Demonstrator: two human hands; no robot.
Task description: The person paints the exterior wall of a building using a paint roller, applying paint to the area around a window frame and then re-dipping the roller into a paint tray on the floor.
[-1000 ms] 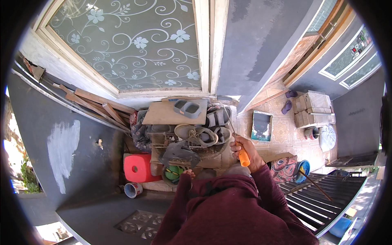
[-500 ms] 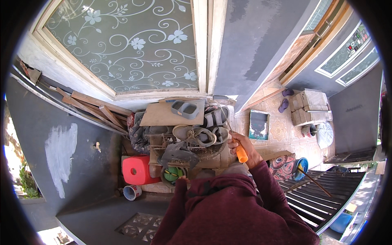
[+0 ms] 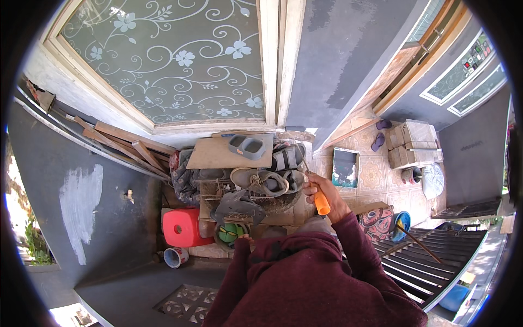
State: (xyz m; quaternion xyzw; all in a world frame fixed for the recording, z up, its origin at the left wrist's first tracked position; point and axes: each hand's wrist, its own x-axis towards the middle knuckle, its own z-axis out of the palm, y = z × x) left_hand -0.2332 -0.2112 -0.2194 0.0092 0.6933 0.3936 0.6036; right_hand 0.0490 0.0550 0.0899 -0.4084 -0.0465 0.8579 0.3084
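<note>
My right hand [image 3: 336, 203] is closed around a tool with an orange handle [image 3: 322, 205]. A thin shaft seems to run up from my fingers; its far end is hard to make out. My left hand [image 3: 247, 238] hangs low by my body, mostly hidden by the maroon sleeve, beside a round container holding a green ball-like thing [image 3: 229, 233]. In front of me stands a rack with worn shoes [image 3: 264, 181], grey sandals [image 3: 286, 158] and a dark grey curved piece [image 3: 238, 206]. On a board [image 3: 210, 153] above them lies a grey two-bowl tray [image 3: 247, 146].
Left of the rack are a red plastic stool [image 3: 182, 227], a small bucket [image 3: 176, 256] and wooden planks [image 3: 128, 143]. A frosted window [image 3: 163, 65] rises behind. At right are a paint tray [image 3: 345, 167], stacked blocks [image 3: 413, 143], a blue basin [image 3: 401, 224] and a slatted bench [image 3: 436, 253].
My right hand and the orange-handled tool have barely shifted. Everything else looks the same.
</note>
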